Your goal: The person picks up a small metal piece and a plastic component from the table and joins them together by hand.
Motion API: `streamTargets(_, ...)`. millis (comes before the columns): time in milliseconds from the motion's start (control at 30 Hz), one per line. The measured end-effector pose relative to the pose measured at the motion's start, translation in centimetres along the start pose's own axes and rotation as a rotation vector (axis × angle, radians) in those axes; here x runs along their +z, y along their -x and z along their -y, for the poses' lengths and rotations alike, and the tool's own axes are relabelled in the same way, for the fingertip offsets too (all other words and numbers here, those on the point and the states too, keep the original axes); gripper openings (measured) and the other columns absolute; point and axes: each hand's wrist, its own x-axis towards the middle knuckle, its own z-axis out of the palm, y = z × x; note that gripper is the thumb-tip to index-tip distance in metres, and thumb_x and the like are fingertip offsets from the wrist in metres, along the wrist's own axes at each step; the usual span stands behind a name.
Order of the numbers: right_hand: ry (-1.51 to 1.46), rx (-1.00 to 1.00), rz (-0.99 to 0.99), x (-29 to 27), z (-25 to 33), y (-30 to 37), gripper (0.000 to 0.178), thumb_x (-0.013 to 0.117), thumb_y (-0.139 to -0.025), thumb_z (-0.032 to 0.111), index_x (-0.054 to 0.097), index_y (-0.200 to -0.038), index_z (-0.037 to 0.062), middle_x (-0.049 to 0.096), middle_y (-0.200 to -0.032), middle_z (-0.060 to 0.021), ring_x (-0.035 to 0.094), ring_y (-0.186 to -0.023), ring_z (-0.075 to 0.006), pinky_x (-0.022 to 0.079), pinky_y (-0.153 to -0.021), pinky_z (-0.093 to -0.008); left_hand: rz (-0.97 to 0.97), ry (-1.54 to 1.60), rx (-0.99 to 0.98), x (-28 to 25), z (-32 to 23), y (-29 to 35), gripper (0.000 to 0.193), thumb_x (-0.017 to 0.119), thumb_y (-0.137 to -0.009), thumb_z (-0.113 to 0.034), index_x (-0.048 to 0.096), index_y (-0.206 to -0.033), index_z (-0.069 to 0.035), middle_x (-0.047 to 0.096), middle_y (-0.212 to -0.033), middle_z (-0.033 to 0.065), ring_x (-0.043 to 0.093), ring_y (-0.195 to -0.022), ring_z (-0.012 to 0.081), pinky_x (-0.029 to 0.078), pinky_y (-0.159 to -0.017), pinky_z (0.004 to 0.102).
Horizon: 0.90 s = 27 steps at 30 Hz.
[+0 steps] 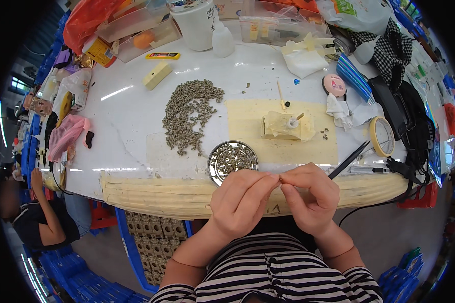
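**Two hands meeting at the fingertips beside a dish of small metal parts**

Head view. The round steel dish [215,172], loaded with small metal parts [233,157], sits near the padded edge [146,191] of the white table [121,121]. It lies ahead and to the left of the point where the fingertips meet. The left hand [240,202] is the nearer, its knuckles overlapping the dish's near rim in this view; whether they touch it I cannot tell. The dish, being circular, has no long axis, and the parts within point every way.

The right hand [312,197] mirrors the left. Both are drawn together at the tips, thumbs and forefingers closed in a fine pinch, the other fingers curled. A tiny piece [280,182] appears to be caught between them, nearly covered by the fingertips; its form and axis are too small to make out.

Beyond the dish, to the left, spreads a loose heap of similar parts [184,116]. Ahead of the right hand stands a tape-wrapped block [280,133] on a yellowish sheet [242,113]. Black tweezers [350,159] lie just beside that hand, on its right, slanting away toward a roll of tape [374,135].
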Motion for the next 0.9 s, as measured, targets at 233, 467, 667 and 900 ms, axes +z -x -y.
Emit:
streamTargets(233, -0.15, 0.187, 0.012, 0.2, -0.3, 0.4, 0.01, 0.073, -0.082, -0.002, 0.067, -0.09, -0.002, 0.068, -0.083, -0.0095, 0.064, -0.074, -0.0175, 0.05, -0.066, -0.0264, 0.013, 0.007, 0.005, 0.0, 0.1, -0.1, 0.023, 0.078, -0.074, 0.004, 0.07, -0.096, 0.0, 0.068, -0.086, 0.0101, 0.064, -0.073, 0.0231, 0.053, -0.063, 0.0304)
streamTargets(467, -0.609, 0.511, 0.185, -1.0, -0.3, 0.1, 0.006, 0.065, -0.093, 0.002, 0.064, -0.095, -0.0032, 0.065, -0.085, -0.0039, 0.06, -0.078, -0.0088, 0.049, -0.072, -0.0232, 0.053, 0.218, -0.004, -0.6, 0.4, -0.4, 0.025, 0.077, -0.074, 0.004, 0.07, -0.097, 0.0, 0.068, -0.087, 0.0086, 0.066, -0.074, 0.0223, 0.052, -0.063, 0.0297)
streamTargets(667, -0.941, 0.613, 0.345, -1.4, -0.7, -0.2, 0.009, 0.062, -0.096, 0.006, 0.061, -0.099, -0.0031, 0.064, -0.088, -0.0048, 0.061, -0.08, -0.0091, 0.051, -0.073, -0.0234, 0.074, 0.418, -0.075, -1.3, 0.4, -0.3, 0.018, 0.077, -0.077, 0.003, 0.072, -0.093, -0.003, 0.068, -0.087, 0.0085, 0.064, -0.074, 0.0195, 0.051, -0.063, 0.0275)
streamTargets(900, -0.908, 0.608, 0.301, -0.8, 0.0, 0.0, 0.011, 0.059, -0.099, 0.008, 0.061, -0.1, -0.0023, 0.064, -0.091, -0.0049, 0.062, -0.082, -0.0094, 0.052, -0.074, -0.0241, 0.052, 0.409, -0.042, -1.3, 0.8, -0.1, 0.029, 0.077, -0.073, 0.004, 0.073, -0.1, -0.005, 0.068, -0.091, 0.007, 0.065, -0.075, 0.0211, 0.051, -0.064, 0.029)
